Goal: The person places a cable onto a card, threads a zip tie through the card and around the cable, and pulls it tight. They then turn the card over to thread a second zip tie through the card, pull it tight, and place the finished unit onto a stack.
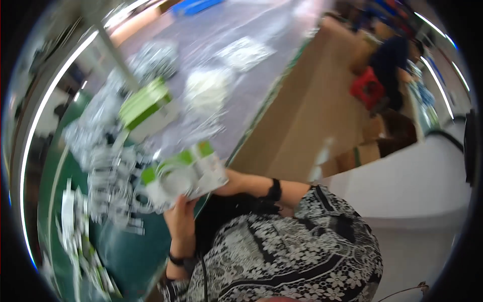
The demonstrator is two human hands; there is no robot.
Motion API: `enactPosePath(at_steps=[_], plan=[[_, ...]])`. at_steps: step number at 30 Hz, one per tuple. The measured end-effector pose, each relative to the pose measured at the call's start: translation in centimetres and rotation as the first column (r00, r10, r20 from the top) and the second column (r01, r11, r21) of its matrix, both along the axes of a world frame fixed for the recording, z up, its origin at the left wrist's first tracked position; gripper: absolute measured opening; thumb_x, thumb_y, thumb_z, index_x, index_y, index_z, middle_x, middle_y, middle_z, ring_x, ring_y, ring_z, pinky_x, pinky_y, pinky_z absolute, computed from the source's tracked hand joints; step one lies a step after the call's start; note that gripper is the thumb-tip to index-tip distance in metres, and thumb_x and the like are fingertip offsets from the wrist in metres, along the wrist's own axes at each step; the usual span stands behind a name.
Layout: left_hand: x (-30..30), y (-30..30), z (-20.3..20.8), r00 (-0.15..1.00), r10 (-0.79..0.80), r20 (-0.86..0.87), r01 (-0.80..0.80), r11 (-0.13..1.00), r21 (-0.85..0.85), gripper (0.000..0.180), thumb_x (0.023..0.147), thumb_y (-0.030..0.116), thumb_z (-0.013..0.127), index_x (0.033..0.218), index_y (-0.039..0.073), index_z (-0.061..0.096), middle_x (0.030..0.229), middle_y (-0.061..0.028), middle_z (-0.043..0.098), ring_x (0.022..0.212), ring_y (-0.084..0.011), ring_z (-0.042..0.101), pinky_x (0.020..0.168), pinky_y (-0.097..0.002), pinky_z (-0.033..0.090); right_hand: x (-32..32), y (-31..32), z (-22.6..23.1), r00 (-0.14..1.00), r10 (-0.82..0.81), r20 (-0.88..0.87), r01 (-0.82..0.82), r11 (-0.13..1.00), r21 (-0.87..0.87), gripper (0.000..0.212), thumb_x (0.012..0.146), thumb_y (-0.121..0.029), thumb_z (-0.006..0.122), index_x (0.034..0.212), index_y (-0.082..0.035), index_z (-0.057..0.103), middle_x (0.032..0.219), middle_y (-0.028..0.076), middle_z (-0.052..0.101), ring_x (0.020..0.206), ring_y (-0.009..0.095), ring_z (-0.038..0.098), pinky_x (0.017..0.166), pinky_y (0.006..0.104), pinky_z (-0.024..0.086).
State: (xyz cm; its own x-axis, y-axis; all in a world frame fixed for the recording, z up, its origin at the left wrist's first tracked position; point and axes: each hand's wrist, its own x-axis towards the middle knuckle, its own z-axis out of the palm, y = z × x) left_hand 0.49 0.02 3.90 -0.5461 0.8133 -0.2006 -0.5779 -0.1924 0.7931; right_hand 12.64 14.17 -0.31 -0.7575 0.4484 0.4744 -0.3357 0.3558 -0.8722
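A white and green package (210, 170) is held up over the near edge of the table, with a coiled white cable (178, 178) showing on its face. My left hand (180, 219) pinches its lower edge, the thumb against the front by the coil. At the right end, my right hand (231, 182) is closed on the package; most of those fingers are hidden behind it. Just left of the package lie several bundled white cables (111, 186) with plugs. Beyond them stands a stack of green and white boxes (146, 108). Motion blurs the picture.
Clear plastic bags (95, 121) are heaped along the left side. A pale bagged pile (209, 90) lies farther up the table. Flat green and white cards (80, 241) rest on the green mat (121, 251). Cardboard boxes (352, 158) and another person (387, 65) are at the right.
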Motion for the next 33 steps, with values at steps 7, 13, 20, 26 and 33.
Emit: enactPosePath(at_steps=[7,13,20,26,33], plan=[[1.1,-0.2,1.7,0.99,-0.029,-0.14,0.031,0.999,0.011,0.042,0.094,0.008,0.055,0.132,0.001,0.039,0.12,-0.0132,0.056,0.103,-0.025,0.062,0.084,-0.0388,0.057,-0.4,0.6,1.6,0.991,-0.086,0.106,0.065,0.98,0.19,0.032,0.082,-0.006,0.068,0.113,-0.004,0.061,0.107,0.013,0.064,0.097,0.025,0.063,0.081,0.034,0.051],[0.9,-0.8,2.4,0.997,-0.007,0.081,0.002,0.998,0.065,0.037,0.093,0.008,0.059,0.126,-0.001,0.045,0.117,-0.0117,0.058,0.1,-0.0216,0.063,0.084,-0.0363,0.057,-2.0,0.3,-0.4,0.979,0.199,0.033,-0.171,0.906,-0.388,0.043,0.08,-0.005,0.069,0.121,-0.003,0.055,0.108,0.013,0.064,0.097,0.026,0.063,0.081,0.0338,0.051],[-0.6,-0.5,0.2,0.976,0.198,-0.089,-0.19,0.977,0.093,0.039,0.092,0.008,0.06,0.127,0.0,0.046,0.122,-0.013,0.056,0.104,-0.0213,0.062,0.087,-0.0361,0.054,-1.7,-2.4,1.8,0.983,-0.106,0.152,0.075,0.978,0.195,0.037,0.089,-0.022,0.065,0.12,-0.003,0.055,0.112,0.01,0.061,0.098,0.019,0.059,0.081,0.0319,0.049],[-2.2,-3.6,-1.7,0.883,-0.214,-0.418,0.212,0.976,-0.054,0.049,0.092,0.012,0.061,0.135,-0.001,0.041,0.126,-0.0135,0.055,0.105,-0.0198,0.061,0.091,-0.0335,0.05,-1.4,-0.7,3.5,0.974,0.151,-0.171,-0.219,0.413,-0.884,0.034,0.097,-0.03,0.052,0.114,-0.001,0.056,0.099,0.009,0.064,0.08,0.016,0.062,0.069,0.0303,0.051],[-6.0,-3.9,3.4,0.939,-0.315,-0.142,0.334,0.931,0.146,0.068,0.097,0.046,0.048,0.138,-0.007,0.037,0.121,-0.0113,0.059,0.101,-0.0195,0.061,0.088,-0.0307,0.049,-0.6,4.3,4.8,0.919,0.392,0.03,-0.228,0.593,-0.773,0.037,0.099,-0.033,0.049,0.109,0.002,0.057,0.085,0.007,0.065,0.061,0.013,0.059,0.054,0.0258,0.049]])
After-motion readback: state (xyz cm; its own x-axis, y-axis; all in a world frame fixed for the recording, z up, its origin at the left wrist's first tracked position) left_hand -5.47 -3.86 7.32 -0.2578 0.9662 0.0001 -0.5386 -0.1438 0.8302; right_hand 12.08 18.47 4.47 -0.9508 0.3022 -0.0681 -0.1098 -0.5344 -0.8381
